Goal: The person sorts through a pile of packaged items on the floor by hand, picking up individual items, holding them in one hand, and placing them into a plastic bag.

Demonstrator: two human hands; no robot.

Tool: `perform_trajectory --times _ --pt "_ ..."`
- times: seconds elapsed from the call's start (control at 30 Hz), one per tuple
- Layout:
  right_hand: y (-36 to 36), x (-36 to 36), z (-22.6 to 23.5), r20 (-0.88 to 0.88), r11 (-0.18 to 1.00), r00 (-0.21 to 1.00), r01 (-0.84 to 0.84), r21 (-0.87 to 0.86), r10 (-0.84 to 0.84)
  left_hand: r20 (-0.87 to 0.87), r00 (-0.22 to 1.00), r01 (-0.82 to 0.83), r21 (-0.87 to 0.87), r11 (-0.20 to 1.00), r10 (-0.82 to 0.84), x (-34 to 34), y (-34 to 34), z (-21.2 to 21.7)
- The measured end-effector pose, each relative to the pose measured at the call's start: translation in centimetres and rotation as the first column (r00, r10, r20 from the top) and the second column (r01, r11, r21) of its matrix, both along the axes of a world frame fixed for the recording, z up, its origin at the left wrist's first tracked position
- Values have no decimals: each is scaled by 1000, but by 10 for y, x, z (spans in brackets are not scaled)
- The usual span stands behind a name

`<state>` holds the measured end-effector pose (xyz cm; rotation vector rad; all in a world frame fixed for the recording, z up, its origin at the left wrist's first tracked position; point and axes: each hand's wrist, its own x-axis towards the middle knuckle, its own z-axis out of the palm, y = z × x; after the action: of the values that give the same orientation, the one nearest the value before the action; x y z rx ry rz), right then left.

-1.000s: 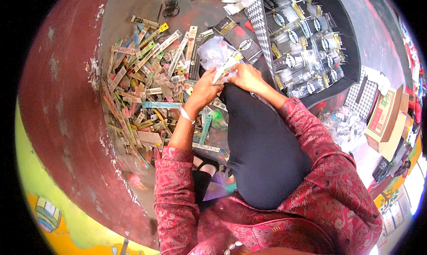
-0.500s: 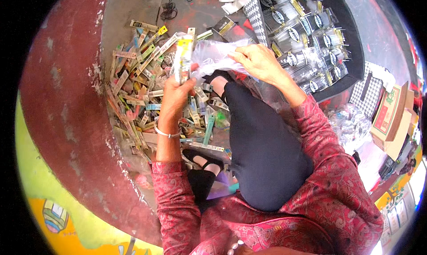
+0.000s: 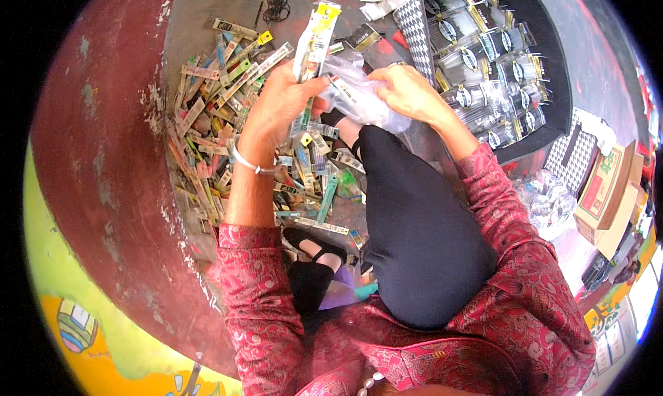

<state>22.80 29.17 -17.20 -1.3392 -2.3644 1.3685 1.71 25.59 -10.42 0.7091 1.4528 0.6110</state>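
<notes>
My left hand is closed around a bundle of narrow, flat packets with yellow and white tops, held nearly upright. In my right hand, thumb and fingers pinch the edge of a crumpled clear plastic bag. The bag spreads between both hands, its left side against my left fingers. A small white label shows at the bag's left part; whether it lies inside I cannot tell. Beneath my hands lies a loose pile of similar slim packets in mixed colours.
At the upper right stands a black-rimmed case holding several clear packs with black labels. A cardboard box and a heap of clear plastic bags lie at right. A low dark red wall curves along the left. Black cord lies beyond the pile.
My left hand has risen away from me with the packets, tilting them right. The bag has bunched up and hangs lower, and my two hands are closer together.
</notes>
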Motion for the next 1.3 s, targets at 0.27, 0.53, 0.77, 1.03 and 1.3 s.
perform_trajectory --times 0.27,0.53,0.77,1.03,1.3 --pt "1 5 -36 -121 826 867 405 -393 -483 323 945 5 -155 988 46 -4 -43 6" --pt "-10 -1 -40 -165 628 729 425 -652 -664 449 868 373 -304 877 -213 17 -70 -43" --pt "-20 -6 -17 -149 774 870 325 -543 -470 463 791 6 -659 752 400 6 -51 -84" --pt "-36 -4 -19 -188 853 911 250 -459 -368 295 462 -579 -614 536 837 42 -25 -107" --pt "-40 4 -12 -148 887 882 458 52 -447 292 270 -724 -567 393 918 62 -26 -117"
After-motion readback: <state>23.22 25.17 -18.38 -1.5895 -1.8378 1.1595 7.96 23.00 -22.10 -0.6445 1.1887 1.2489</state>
